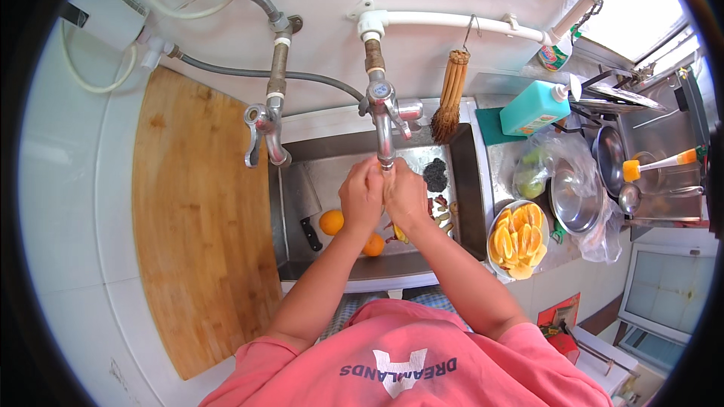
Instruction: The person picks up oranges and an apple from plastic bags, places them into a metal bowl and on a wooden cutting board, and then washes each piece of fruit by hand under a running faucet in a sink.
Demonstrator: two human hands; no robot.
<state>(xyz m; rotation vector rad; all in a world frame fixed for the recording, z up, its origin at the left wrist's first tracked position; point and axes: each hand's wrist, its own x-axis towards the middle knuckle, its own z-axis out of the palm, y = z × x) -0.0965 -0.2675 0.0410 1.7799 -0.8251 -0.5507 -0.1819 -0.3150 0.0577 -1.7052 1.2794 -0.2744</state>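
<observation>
Under the spout of the middle tap (384, 135), my left hand (361, 191) and my right hand (406, 192) are pressed together. A sliver of orange colour shows between the fingers, apparently an orange (378, 165) mostly hidden by both hands. Below them is a stainless steel sink (328, 152). Two whole oranges lie in it, one orange (331, 222) left of my left wrist and another orange (373, 245) partly behind my left forearm. A cleaver with a black handle (310, 234) rests along the sink's left side. Fruit scraps (443, 216) and a dark scouring pad (435, 175) lie to the right.
A wooden board (203, 226) covers the left counter beside a second tap (271, 135). A whisk brush (451, 96) hangs from the pipe. On the right stand a plate of orange wedges (517, 240), a turquoise pump bottle (534, 108), a metal bowl (576, 203) and bagged green fruit (530, 181).
</observation>
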